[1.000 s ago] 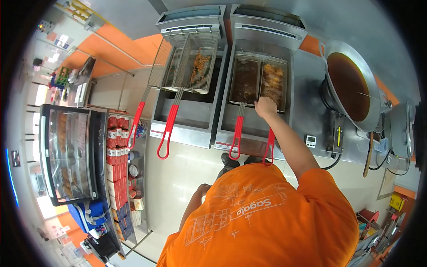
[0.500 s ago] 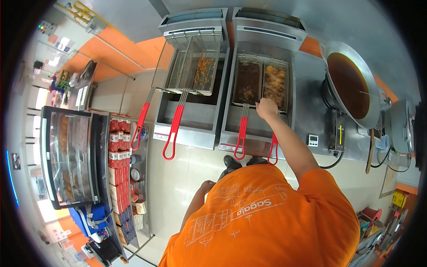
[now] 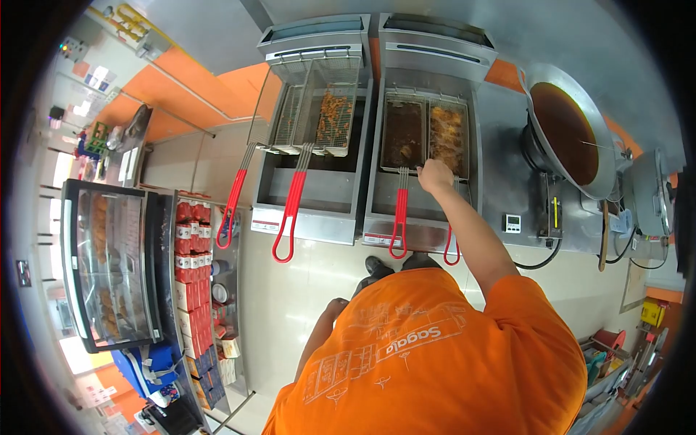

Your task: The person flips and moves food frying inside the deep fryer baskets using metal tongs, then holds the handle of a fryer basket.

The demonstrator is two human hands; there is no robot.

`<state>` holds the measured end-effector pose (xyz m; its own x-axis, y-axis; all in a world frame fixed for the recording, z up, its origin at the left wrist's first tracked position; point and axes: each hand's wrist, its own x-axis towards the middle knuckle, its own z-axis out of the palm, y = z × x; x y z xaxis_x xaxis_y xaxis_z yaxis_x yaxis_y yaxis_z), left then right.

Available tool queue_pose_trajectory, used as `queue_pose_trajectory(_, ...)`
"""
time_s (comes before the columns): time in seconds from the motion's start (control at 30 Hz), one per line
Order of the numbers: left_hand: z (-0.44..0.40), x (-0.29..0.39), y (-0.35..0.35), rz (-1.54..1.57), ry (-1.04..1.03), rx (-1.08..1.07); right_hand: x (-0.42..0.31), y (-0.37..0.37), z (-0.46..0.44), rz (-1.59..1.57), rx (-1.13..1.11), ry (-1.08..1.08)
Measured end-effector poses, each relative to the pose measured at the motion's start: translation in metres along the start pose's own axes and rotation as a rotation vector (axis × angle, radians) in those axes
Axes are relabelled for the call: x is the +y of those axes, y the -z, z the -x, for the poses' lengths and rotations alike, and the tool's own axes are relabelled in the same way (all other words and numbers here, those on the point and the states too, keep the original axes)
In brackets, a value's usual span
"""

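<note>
My right hand (image 3: 435, 176) is closed over the front edge of the right fryer (image 3: 375, 201), beside the handle of the right basket (image 3: 465, 138). Anything inside its fingers is hidden. Golden pieces (image 3: 446, 130) bubble in that basket. The basket to its left (image 3: 404, 134) sits in dark oil, its red handle (image 3: 399, 225) pointing towards me. My left hand (image 3: 336, 307) hangs low beside my body, away from the fryers, its fingers too unclear to read. Over the left fryer (image 3: 312, 190), raised baskets (image 3: 336, 119) hold small orange-brown bits.
A large pan of brown liquid (image 3: 565, 134) stands on the right, with a small timer (image 3: 512, 223) and a burner control (image 3: 551, 217) near it. At the left are a glass display case (image 3: 112, 264) and a rack of red-and-white boxes (image 3: 194, 275).
My right hand stays at almost the same place by the right basket. The view has shifted slightly, and the bubbling oil looks different. My left hand remains low.
</note>
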<state>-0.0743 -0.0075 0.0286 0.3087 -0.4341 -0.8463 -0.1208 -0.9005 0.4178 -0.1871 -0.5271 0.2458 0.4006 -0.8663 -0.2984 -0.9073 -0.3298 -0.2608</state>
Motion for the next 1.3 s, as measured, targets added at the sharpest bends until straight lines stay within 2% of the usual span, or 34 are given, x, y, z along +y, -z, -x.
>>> queue_pose_trajectory(0.27, 0.004, -0.005, 0.012, -0.039, 0.017, 0.007, -0.010, -0.003, 0.002, 0.009, -0.025, -0.011)
queue_pose_trajectory(0.47, 0.016, -0.002, 0.023, -0.031, 0.014, -0.067, -0.014, 0.000, 0.011, 0.002, -0.021, -0.043)
queue_pose_trajectory(0.57, 0.009, -0.007, 0.021, -0.054, 0.070, -0.054, -0.016, 0.000, 0.011, 0.008, -0.023, -0.040)
queue_pose_trajectory(0.77, -0.015, -0.018, 0.019, -0.062, -0.039, -0.048, -0.016, -0.005, 0.009, 0.026, -0.002, -0.043)
queue_pose_trajectory(0.97, -0.004, -0.002, 0.024, -0.054, -0.019, -0.009, -0.015, -0.006, 0.010, 0.024, 0.003, -0.038)
queue_pose_trajectory(1.07, -0.013, -0.010, 0.028, -0.118, -0.050, -0.082, -0.014, -0.003, 0.010, 0.020, 0.000, -0.039)
queue_pose_trajectory(1.3, 0.000, -0.001, 0.039, 0.019, 0.044, -0.073, -0.011, -0.009, 0.005, 0.014, -0.001, -0.040)
